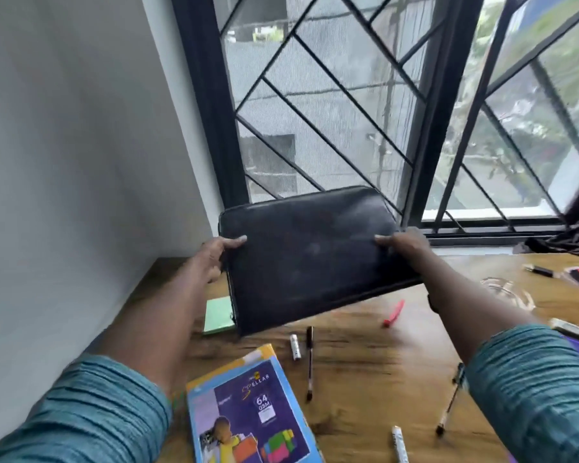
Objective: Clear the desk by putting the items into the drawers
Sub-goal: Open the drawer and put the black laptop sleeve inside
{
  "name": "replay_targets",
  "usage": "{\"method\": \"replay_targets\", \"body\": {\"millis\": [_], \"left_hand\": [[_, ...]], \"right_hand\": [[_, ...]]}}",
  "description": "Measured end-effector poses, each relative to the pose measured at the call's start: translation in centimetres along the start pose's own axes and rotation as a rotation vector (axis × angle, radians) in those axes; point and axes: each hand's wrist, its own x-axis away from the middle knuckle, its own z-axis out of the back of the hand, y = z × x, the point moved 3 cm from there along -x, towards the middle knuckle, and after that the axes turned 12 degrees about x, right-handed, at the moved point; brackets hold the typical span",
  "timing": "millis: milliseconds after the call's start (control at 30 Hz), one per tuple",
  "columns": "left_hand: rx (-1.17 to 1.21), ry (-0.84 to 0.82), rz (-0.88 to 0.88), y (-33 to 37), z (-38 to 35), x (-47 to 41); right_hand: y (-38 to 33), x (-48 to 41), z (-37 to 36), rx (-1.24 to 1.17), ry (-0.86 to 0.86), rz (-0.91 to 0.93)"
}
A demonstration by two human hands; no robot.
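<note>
Black and faintly scuffed, the flat case we hold has rounded corners, a zip seam along its edge and a matte, leather-like skin. We keep it raised above the wood-grain desk, tilted, its far edge toward the window. Our left hand clasps the left edge, thumb lying on the top face; our right hand clasps the right edge the same way. Both forearms reach forward from ribbed teal sleeves. Below the case lie a pale green sticky pad, a glossy purple-covered paper pack, a slim black pen, a small white cylinder and a blurred red item.
</note>
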Motion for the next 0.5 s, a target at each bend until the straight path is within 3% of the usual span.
{"method": "replay_targets", "body": {"millis": [267,400,500], "left_hand": [[0.202,-0.229,-0.299,1.9,-2.8,12.4],[0.118,-0.328,-0.472,2.3,-4.4,20.0],[-0.181,-0.287,-0.669,2.2,-7.1,25.0]], "right_hand": [[2.9,12.6,7.5,-0.242,0.296,0.023],[5.1,19.5,9.6,-0.485,0.198,-0.020],[5.1,24.4,10.6,-0.950,0.072,-0.060]]}}
